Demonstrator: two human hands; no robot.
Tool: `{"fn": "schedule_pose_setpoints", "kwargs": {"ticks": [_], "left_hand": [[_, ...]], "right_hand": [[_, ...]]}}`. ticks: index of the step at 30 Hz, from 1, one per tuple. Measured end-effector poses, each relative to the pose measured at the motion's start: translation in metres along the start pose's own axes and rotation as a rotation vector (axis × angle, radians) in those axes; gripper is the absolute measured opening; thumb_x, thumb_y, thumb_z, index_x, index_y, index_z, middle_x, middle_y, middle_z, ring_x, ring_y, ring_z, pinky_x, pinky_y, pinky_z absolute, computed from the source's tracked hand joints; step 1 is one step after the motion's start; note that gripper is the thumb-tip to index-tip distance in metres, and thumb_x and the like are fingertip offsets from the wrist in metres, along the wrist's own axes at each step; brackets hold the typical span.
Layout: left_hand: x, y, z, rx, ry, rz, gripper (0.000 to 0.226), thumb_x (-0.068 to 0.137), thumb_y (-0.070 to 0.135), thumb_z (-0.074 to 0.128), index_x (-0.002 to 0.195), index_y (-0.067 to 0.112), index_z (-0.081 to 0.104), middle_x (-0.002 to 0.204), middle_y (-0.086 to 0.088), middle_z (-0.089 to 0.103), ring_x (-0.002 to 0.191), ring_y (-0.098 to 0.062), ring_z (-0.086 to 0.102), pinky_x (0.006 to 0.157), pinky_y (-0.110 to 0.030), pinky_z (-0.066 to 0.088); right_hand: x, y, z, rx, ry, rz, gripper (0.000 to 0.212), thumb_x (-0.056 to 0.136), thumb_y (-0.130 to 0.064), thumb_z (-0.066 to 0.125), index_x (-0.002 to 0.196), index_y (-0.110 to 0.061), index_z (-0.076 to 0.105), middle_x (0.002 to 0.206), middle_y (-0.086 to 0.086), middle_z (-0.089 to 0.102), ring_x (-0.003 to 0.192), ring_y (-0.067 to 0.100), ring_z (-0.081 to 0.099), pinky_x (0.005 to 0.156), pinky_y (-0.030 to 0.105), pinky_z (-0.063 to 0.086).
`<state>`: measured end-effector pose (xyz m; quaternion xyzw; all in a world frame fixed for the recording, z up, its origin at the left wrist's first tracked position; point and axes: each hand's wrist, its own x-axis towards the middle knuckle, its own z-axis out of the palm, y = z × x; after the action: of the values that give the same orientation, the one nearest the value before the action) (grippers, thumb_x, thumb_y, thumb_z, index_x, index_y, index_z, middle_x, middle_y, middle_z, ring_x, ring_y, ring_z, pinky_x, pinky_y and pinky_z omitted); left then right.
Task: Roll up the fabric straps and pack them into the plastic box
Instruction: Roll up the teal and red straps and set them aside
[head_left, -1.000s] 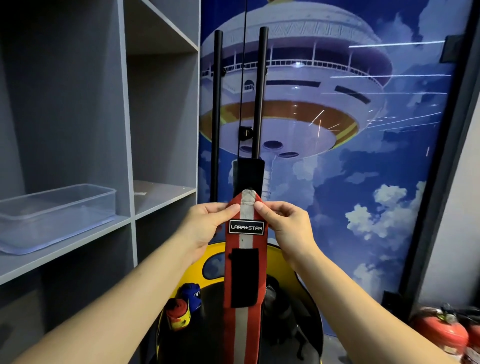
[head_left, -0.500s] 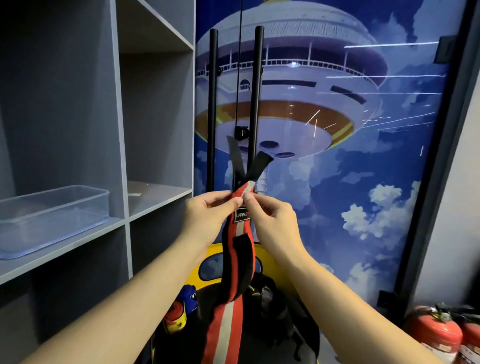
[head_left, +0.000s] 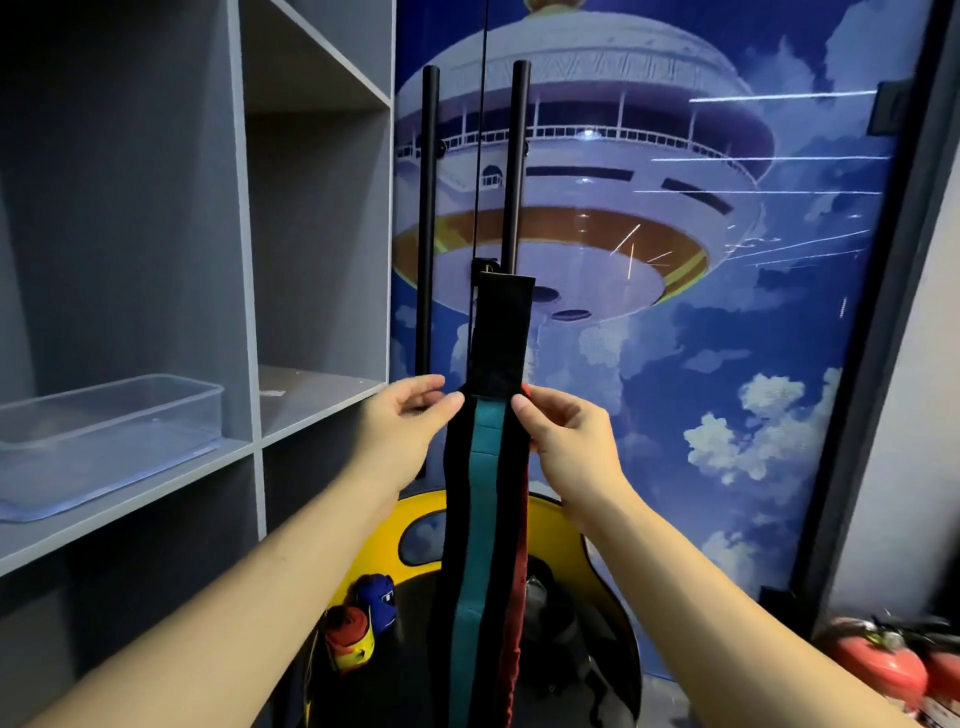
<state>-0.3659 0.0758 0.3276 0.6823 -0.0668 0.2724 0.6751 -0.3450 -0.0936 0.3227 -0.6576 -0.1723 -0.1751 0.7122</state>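
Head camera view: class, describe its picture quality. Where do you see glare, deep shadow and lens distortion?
Head view: streaks of light glare cross the glossy mural; the far upper left of the shelf unit sinks into shadow; the wide lens bends the shelf uprights and stretches both forearms; the strap, left hand and right hand look sharp; the plastic box shows faint sheen.

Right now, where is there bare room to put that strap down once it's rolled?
The plastic box on the left shelf looks empty. The shelf cubby right of it is nearly bare. Below, the yellow tub is crowded with rolled straps.
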Motion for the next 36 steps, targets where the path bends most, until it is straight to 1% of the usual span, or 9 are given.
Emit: {"fn": "schedule_pose_setpoints", "kwargs": {"ticks": [3, 7, 10, 13, 17, 21, 26, 31, 36], "left_hand": [[0.003, -0.005, -0.001, -0.013, -0.167, -0.128, 0.027, 0.095, 0.023, 0.067, 0.121, 0.018, 0.072, 0.108, 0.005, 0.077, 0.106, -0.012, 0.069, 0.083, -0.023, 0.049], [0.003, -0.01, 0.001, -0.114, -0.145, -0.144, 0.021, 0.092, 0.021, 0.07, 0.112, 0.018, 0.077, 0.103, -0.002, 0.078, 0.101, -0.023, 0.066, 0.088, -0.034, 0.048], [0.001, -0.011, 0.006, -0.182, -0.13, -0.166, 0.018, 0.092, 0.017, 0.07, 0.108, 0.016, 0.077, 0.1, -0.004, 0.078, 0.098, -0.022, 0.072, 0.085, -0.031, 0.052], [-0.003, -0.011, 0.008, -0.212, -0.12, -0.169, 0.022, 0.091, 0.014, 0.069, 0.113, 0.012, 0.075, 0.1, -0.005, 0.078, 0.097, -0.021, 0.074, 0.078, -0.027, 0.055], [-0.003, -0.012, 0.007, -0.151, -0.131, -0.127, 0.021, 0.092, 0.011, 0.068, 0.11, 0.017, 0.075, 0.101, -0.003, 0.078, 0.101, -0.022, 0.072, 0.09, -0.035, 0.056], [-0.005, -0.006, 0.005, -0.117, -0.151, -0.054, 0.023, 0.092, 0.006, 0.068, 0.112, 0.016, 0.074, 0.103, -0.001, 0.078, 0.099, -0.014, 0.073, 0.086, -0.025, 0.055], [-0.01, -0.004, 0.002, -0.068, -0.12, -0.024, 0.021, 0.092, 0.009, 0.069, 0.111, 0.016, 0.075, 0.1, 0.002, 0.078, 0.094, -0.007, 0.073, 0.078, -0.017, 0.054], [-0.017, 0.004, 0.001, -0.038, -0.104, -0.047, 0.021, 0.093, 0.012, 0.068, 0.113, 0.016, 0.075, 0.097, 0.004, 0.078, 0.079, 0.003, 0.07, 0.069, -0.013, 0.054], [-0.024, 0.021, -0.004, -0.056, -0.188, -0.032, 0.016, 0.09, 0.017, 0.073, 0.105, 0.017, 0.078, 0.091, 0.001, 0.078, 0.078, -0.006, 0.069, 0.075, -0.025, 0.05]], "right_hand": [[0.002, 0.001, -0.002, -0.005, -0.026, 0.0, 0.023, 0.097, -0.016, 0.065, 0.118, -0.009, 0.072, 0.101, 0.002, 0.078, 0.087, 0.009, 0.073, 0.069, 0.018, 0.054], [0.003, 0.005, -0.003, -0.041, -0.027, -0.013, 0.026, 0.098, -0.021, 0.064, 0.12, -0.011, 0.072, 0.105, 0.001, 0.077, 0.1, 0.016, 0.073, 0.089, 0.035, 0.059], [-0.002, 0.006, -0.004, -0.104, -0.037, -0.064, 0.027, 0.099, -0.023, 0.062, 0.121, -0.012, 0.072, 0.107, -0.004, 0.077, 0.101, 0.009, 0.072, 0.094, 0.035, 0.058], [-0.005, 0.006, -0.007, -0.103, -0.068, -0.096, 0.024, 0.097, -0.019, 0.065, 0.119, -0.013, 0.073, 0.104, -0.005, 0.077, 0.1, 0.011, 0.073, 0.089, 0.03, 0.058], [-0.006, 0.001, -0.012, -0.015, -0.044, -0.008, 0.02, 0.092, -0.02, 0.071, 0.109, -0.01, 0.076, 0.095, 0.001, 0.079, 0.092, 0.018, 0.075, 0.072, 0.026, 0.061], [-0.01, -0.005, -0.01, 0.034, -0.005, 0.057, 0.02, 0.089, -0.024, 0.075, 0.1, -0.007, 0.077, 0.09, 0.007, 0.078, 0.076, 0.012, 0.074, 0.057, 0.017, 0.052], [-0.015, -0.009, -0.011, 0.0, -0.025, 0.057, 0.024, 0.088, -0.024, 0.076, 0.103, -0.005, 0.075, 0.093, 0.009, 0.078, 0.074, 0.008, 0.07, 0.061, 0.016, 0.05], [-0.019, -0.013, -0.018, -0.007, -0.078, 0.037, 0.022, 0.09, -0.02, 0.074, 0.109, -0.009, 0.075, 0.098, 0.008, 0.078, 0.094, 0.023, 0.074, 0.082, 0.037, 0.059], [-0.031, -0.03, -0.028, 0.001, -0.048, -0.039, 0.017, 0.091, -0.019, 0.073, 0.103, -0.008, 0.077, 0.089, 0.004, 0.078, 0.077, 0.01, 0.072, 0.066, 0.018, 0.052]]}}
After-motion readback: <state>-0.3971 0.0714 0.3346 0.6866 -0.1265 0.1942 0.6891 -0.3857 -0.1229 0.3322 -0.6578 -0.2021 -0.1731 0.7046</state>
